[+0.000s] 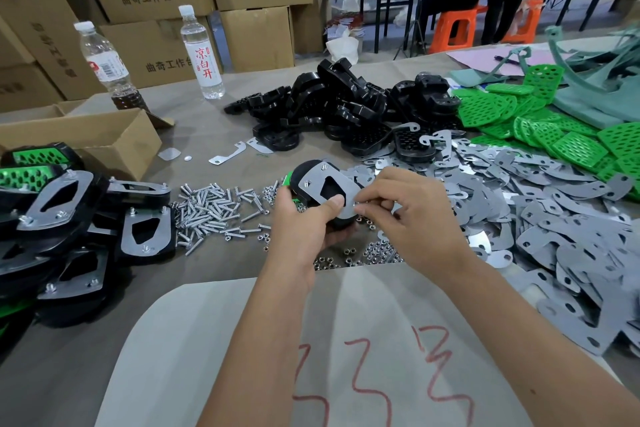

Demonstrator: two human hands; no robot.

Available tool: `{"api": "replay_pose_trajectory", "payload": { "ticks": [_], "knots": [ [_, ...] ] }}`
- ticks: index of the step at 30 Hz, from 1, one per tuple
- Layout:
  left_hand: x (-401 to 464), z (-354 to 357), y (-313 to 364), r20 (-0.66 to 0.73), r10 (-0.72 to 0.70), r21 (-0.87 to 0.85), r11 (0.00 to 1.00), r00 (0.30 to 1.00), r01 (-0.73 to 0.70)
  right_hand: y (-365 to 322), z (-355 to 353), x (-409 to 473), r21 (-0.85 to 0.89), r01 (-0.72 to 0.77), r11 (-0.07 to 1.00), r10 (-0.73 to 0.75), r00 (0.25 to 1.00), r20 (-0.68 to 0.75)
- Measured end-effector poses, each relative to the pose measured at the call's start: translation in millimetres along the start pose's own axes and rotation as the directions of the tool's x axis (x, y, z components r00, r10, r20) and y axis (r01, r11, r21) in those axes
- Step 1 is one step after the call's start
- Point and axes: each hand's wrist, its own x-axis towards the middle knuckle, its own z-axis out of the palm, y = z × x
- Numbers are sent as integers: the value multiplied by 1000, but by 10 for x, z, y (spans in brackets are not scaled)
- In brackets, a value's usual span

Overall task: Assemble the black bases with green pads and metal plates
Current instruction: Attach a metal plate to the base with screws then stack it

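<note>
The bench (207,288) carries the whole job, and every place here is given from the heap of loose black bases (332,107) at its middle. Nearer the person than that heap, the left hand (304,218) grips one assembly: a black base (306,168) with a sliver of green pad (286,180) showing at its edge and a grey metal plate (327,189) with a dark cut-out on top, the thumb pressing the plate down. The right hand (408,215) has its fingers (363,208) pinched together at the plate's near corner, seemingly on a nut too small to make out.

The step looks like fastening the plate; next comes threading that fastener straight. Screws (211,208) lie left of the held piece, nuts (377,251) below it.
</note>
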Motion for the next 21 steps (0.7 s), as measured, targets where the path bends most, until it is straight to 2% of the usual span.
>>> {"api": "replay_pose_trajectory", "payload": {
  "ticks": [3, 6, 12, 16, 19, 21],
  "knots": [
    [7, -21, 12, 11, -15, -20, 1000, 1000, 15, 24, -25, 19, -34, 54, 998, -52, 997, 55],
    [20, -35, 11, 9, -19, -10, 1000, 1000, 19, 33, -43, 18, 12, 37, 999, -38, 996, 77],
    [34, -5, -24, -14, 32, 27, 999, 999, -31, -40, 61, -1, 49, -109, 993, 111, 993, -44],
    [26, 13, -42, -3, 48, 31, 998, 999, -48, -42, 34, -11, 79, -78, 994, 79, 997, -11],
    [32, 0, -35, -21, 44, 9, 999, 999, -44, -44, 38, -33, 149, -163, 975, 170, 985, -29],
    [30, 0, -37, -27, 47, 18, 999, 999, -46, -56, 60, -29, 135, -180, 974, 191, 979, -72]
  ]
}}
